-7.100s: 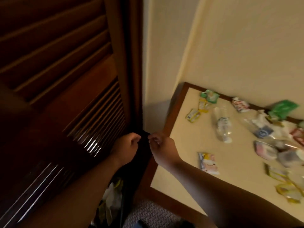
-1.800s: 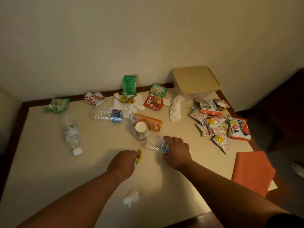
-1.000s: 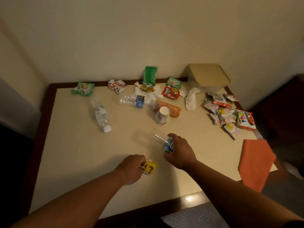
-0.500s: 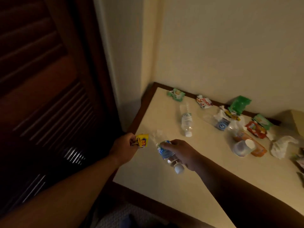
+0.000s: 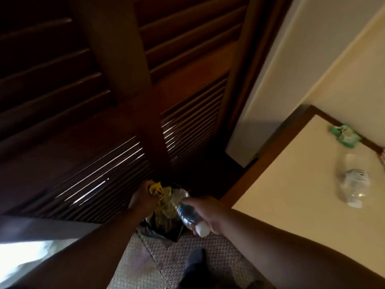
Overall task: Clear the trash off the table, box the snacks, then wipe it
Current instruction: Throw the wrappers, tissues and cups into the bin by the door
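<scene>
The person's left hand point(image 5: 142, 198) pinches a small crumpled yellow snack wrapper point(image 5: 156, 187) in curled fingers, held out past the left edge of the cream-topped, wood-rimmed bench point(image 5: 291, 184). Just to its right, the right hand point(image 5: 210, 213) grips a clear plastic water bottle with a blue label point(image 5: 186, 212), fingers wrapped round its neck end. The bottle's long axis runs on a slant: its white screw cap point(image 5: 203, 230) points back toward the person and down, while its clear base points away, toward the dark louvred wooden door point(image 5: 104, 101). Wrapper and bottle base nearly meet, both above what seems to be a dark-lined waste bin point(image 5: 164, 230) standing on the patterned carpet point(image 5: 166, 263); the shadow there makes its outline hard to read, though pale and yellow scraps show inside it. Well apart on the bench lies a second clear plastic bottle point(image 5: 354, 184) on its side, cap toward the near edge, and a crumpled green wrapper point(image 5: 344, 136) sits by the far rim.
</scene>
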Available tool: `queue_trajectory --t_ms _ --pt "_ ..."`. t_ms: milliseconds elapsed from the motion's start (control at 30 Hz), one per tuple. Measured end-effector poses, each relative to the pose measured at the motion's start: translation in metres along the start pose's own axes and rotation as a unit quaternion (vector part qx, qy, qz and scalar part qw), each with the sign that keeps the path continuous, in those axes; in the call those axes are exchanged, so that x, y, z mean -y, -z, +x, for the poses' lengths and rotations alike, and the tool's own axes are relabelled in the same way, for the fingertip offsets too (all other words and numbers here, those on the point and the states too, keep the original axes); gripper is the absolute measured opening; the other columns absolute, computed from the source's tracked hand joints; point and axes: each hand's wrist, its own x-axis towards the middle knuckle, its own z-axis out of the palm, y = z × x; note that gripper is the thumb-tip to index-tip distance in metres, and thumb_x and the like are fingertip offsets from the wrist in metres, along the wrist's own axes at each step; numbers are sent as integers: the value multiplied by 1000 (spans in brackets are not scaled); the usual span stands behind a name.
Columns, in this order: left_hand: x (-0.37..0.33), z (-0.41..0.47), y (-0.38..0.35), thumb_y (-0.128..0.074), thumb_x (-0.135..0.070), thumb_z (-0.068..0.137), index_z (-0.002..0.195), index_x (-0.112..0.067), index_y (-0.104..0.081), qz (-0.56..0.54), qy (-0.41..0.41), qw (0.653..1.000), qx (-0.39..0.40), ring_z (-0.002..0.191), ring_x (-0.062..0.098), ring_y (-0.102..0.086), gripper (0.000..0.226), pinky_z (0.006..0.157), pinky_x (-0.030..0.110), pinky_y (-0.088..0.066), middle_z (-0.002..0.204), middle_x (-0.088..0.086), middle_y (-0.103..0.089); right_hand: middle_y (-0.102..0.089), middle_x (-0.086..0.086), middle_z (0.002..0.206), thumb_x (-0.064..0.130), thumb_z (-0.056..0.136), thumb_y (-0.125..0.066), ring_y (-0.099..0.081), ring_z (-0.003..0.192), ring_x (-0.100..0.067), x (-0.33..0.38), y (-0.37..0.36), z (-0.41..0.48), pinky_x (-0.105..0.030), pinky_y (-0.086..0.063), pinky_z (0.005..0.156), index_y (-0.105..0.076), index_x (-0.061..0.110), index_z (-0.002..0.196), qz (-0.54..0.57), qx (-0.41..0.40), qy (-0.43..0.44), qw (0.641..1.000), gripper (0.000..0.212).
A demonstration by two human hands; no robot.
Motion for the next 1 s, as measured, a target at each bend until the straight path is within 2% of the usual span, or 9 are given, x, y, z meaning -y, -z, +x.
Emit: queue_trajectory --t_ms 167,233,300,400,467,533,667,900,1000 --pt "43 9 -10 -77 -32 83 109 -32 -59 24 38 998 32 79 20 -67 32 70 33 -56 97 0 -72 -68 -16 116 49 90 -72 -67 83 -28 -8 -45 40 -37 -55 61 -63 18 112 17 24 -100 995 39" --pt "50 17 -19 -80 -32 81 119 -29 -60 25 43 997 58 88 22 -68 42 70 31 -53 110 5 -71 -65 -15 125 54 91 -69 -66 96 -31 -7 -52 56 -39 -57 65 -64 16 124 33 29 -129 991 50" --pt "51 25 -24 -78 -34 83 135 -20 -57 37 50 995 76 106 30 -66 58 78 30 -49 123 10 -68 -50 -22 147 58 95 -63 -60 119 -41 -5 -53 68 -48 -58 76 -52 13 142 64 9 -145 987 65" --pt "46 33 -22 -62 -44 88 123 -14 -66 81 59 992 77 113 34 -65 47 89 33 -52 121 15 -70 -32 -23 162 56 103 -50 -47 138 -45 2 -50 71 -59 -49 98 -37 14 155 97 -6 -152 984 68" --pt "36 34 -16 -57 -40 82 112 -15 -71 101 47 991 77 110 32 -67 41 90 33 -52 115 13 -73 -38 -23 158 56 105 -44 -51 135 -43 8 -47 68 -58 -49 97 -40 14 154 97 -11 -131 986 65" --pt "17 34 -13 -58 -24 92 111 -17 -72 112 23 992 59 110 31 -67 25 88 31 -50 116 12 -73 -55 -21 139 54 105 -45 -61 119 -39 16 -38 60 -56 -52 96 -47 12 149 94 -14 -99 990 61" --pt "-45 33 -17 -51 -24 99 116 -21 -70 90 -50 994 30 113 29 -65 26 91 32 -47 121 8 -71 -68 -13 103 49 104 -51 -69 93 -29 34 -1 29 -52 -56 95 -64 12 122 113 -13 1 994 43" --pt "-199 -2 -71 -53 -24 99 117 -20 -70 43 -240 966 84 110 23 -65 25 95 35 -51 117 2 -72 -65 -7 89 39 103 -61 -63 73 -24 31 131 -51 -38 -56 71 -68 13 114 191 -136 134 963 30" --pt "-266 -32 -118 -52 -25 100 117 -22 -69 41 -296 945 131 104 20 -65 25 93 37 -53 111 -2 -71 -67 -5 87 37 101 -61 -62 72 -23 2 199 -83 -36 -52 70 -70 13 109 230 -204 160 938 27"
